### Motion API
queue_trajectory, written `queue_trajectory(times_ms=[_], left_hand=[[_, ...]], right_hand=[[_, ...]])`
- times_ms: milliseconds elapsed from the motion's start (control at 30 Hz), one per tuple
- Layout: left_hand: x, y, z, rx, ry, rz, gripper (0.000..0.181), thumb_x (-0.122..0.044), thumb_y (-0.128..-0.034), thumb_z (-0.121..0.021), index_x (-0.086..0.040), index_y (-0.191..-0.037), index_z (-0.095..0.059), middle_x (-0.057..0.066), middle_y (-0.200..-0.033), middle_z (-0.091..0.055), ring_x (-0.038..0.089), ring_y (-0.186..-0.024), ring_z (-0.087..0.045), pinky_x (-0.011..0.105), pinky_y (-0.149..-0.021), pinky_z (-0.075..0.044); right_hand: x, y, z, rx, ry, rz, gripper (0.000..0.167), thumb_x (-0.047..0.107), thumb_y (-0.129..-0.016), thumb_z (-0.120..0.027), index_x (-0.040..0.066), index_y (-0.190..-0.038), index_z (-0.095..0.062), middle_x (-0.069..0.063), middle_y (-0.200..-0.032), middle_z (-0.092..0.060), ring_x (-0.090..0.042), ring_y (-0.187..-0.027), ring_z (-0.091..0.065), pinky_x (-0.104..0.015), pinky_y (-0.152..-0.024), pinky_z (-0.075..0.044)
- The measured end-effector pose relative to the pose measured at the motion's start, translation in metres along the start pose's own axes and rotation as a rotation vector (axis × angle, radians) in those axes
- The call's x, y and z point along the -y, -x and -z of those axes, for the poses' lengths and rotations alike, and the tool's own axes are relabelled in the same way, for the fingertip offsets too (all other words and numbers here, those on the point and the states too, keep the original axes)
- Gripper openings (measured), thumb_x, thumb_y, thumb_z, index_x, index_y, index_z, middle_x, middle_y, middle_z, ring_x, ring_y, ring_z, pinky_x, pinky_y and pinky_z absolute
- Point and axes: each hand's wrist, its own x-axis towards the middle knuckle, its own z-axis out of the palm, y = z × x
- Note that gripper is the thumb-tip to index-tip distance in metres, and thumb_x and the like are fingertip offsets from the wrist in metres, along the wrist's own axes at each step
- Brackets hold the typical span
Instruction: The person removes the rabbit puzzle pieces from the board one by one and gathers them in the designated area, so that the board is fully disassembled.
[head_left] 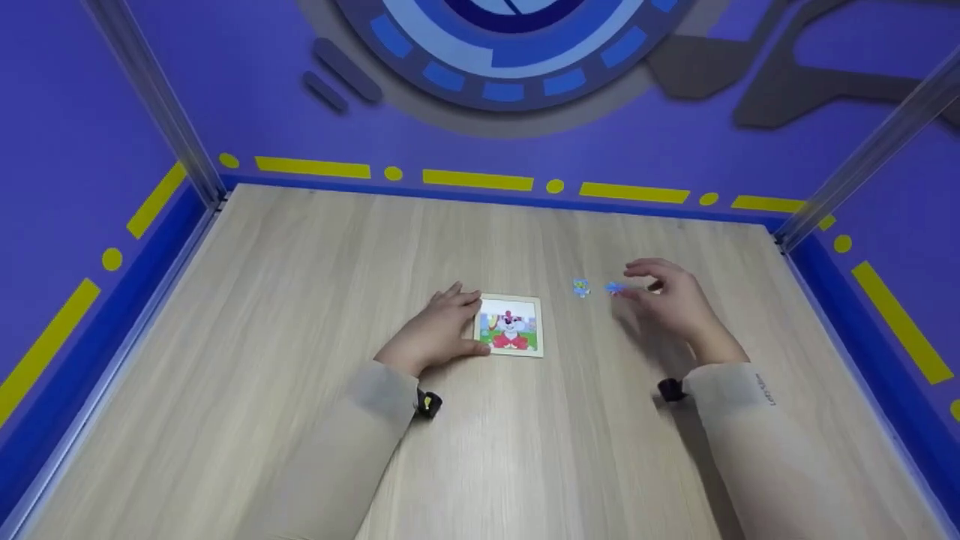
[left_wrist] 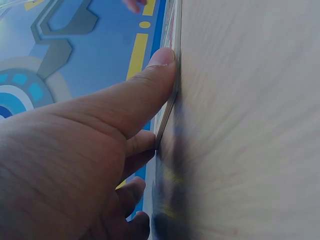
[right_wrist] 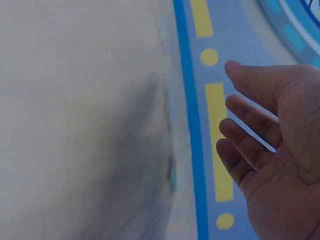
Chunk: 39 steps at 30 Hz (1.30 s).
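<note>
A small square jigsaw puzzle [head_left: 510,327] in a pale frame lies on the table, showing a cartoon animal in red under a white upper strip. My left hand [head_left: 442,327] holds its left side, thumb at the near corner and fingers toward the far corner. In the left wrist view, the thumb [left_wrist: 150,82] presses against the frame's edge. My right hand [head_left: 671,296] hovers with fingers apart beside a blue puzzle piece [head_left: 616,287]. The right wrist view shows nothing held between its visible fingers [right_wrist: 245,135]. Left of that piece lies another blue-green puzzle piece [head_left: 580,287].
The light wood table [head_left: 360,247] is walled in by blue panels [head_left: 480,157] with yellow marks at the back and sides. Metal posts [head_left: 161,97] stand at the back corners. Each wrist carries a small black device [head_left: 429,404].
</note>
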Motion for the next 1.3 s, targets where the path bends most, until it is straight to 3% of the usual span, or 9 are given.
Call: queue_trajectory(times_ms=[200, 433, 600, 833, 1133, 1300], left_hand=[[0.001, 0.000, -0.001, -0.005, 0.003, 0.005, 0.096, -0.050, -0.1004, -0.085, -0.006, -0.174, -0.043, 0.008, -0.186, -0.036, 0.035, -0.180, -0.014, 0.053, -0.149, -0.011], [0.002, 0.002, -0.001, -0.007, 0.009, 0.012, 0.094, -0.050, -0.1008, -0.085, -0.005, -0.173, -0.044, 0.008, -0.186, -0.037, 0.035, -0.180, -0.014, 0.052, -0.149, -0.011], [-0.002, 0.002, -0.002, -0.008, 0.011, 0.010, 0.093, -0.050, -0.1020, -0.084, -0.006, -0.174, -0.044, 0.007, -0.186, -0.036, 0.035, -0.180, -0.014, 0.052, -0.149, -0.011], [-0.001, 0.002, -0.003, -0.005, 0.020, 0.007, 0.094, -0.051, -0.1013, -0.084, -0.005, -0.173, -0.045, 0.008, -0.186, -0.037, 0.035, -0.180, -0.014, 0.053, -0.149, -0.012], [0.001, 0.004, -0.002, -0.007, 0.014, 0.016, 0.093, -0.052, -0.1012, -0.084, -0.006, -0.173, -0.046, 0.007, -0.186, -0.038, 0.035, -0.180, -0.015, 0.055, -0.149, -0.013], [-0.001, 0.002, 0.001, -0.002, 0.002, 0.013, 0.095, -0.053, -0.1013, -0.083, -0.007, -0.174, -0.043, 0.006, -0.186, -0.037, 0.035, -0.180, -0.014, 0.055, -0.148, -0.014]], right_hand=[[0.036, -0.012, -0.020, -0.041, -0.035, 0.042, 0.032, 0.018, -0.109, -0.076, 0.002, -0.136, -0.078, -0.017, -0.149, -0.072, -0.034, -0.136, -0.066, -0.044, -0.105, -0.058], [0.086, -0.018, -0.046, -0.037, -0.196, -0.024, 0.038, 0.018, -0.110, -0.073, 0.004, -0.145, -0.072, -0.021, -0.149, -0.070, -0.036, -0.135, -0.068, -0.050, -0.117, -0.057], [0.112, -0.017, -0.060, -0.017, -0.328, -0.054, 0.043, 0.022, -0.110, -0.073, 0.008, -0.151, -0.069, -0.019, -0.153, -0.068, -0.031, -0.136, -0.066, -0.043, -0.114, -0.057], [0.120, -0.014, -0.083, 0.039, -0.409, -0.049, 0.045, 0.020, -0.110, -0.073, 0.007, -0.152, -0.067, -0.017, -0.154, -0.067, -0.031, -0.136, -0.065, -0.034, -0.110, -0.056], [0.117, -0.013, -0.113, 0.215, -0.408, -0.067, 0.053, 0.023, -0.108, -0.074, 0.003, -0.156, -0.063, -0.019, -0.158, -0.064, -0.033, -0.134, -0.068, -0.041, -0.112, -0.061], [0.116, -0.013, -0.121, 0.259, -0.397, -0.079, 0.053, 0.024, -0.106, -0.075, 0.007, -0.155, -0.065, -0.015, -0.157, -0.065, -0.031, -0.130, -0.069, -0.038, -0.105, -0.063]])
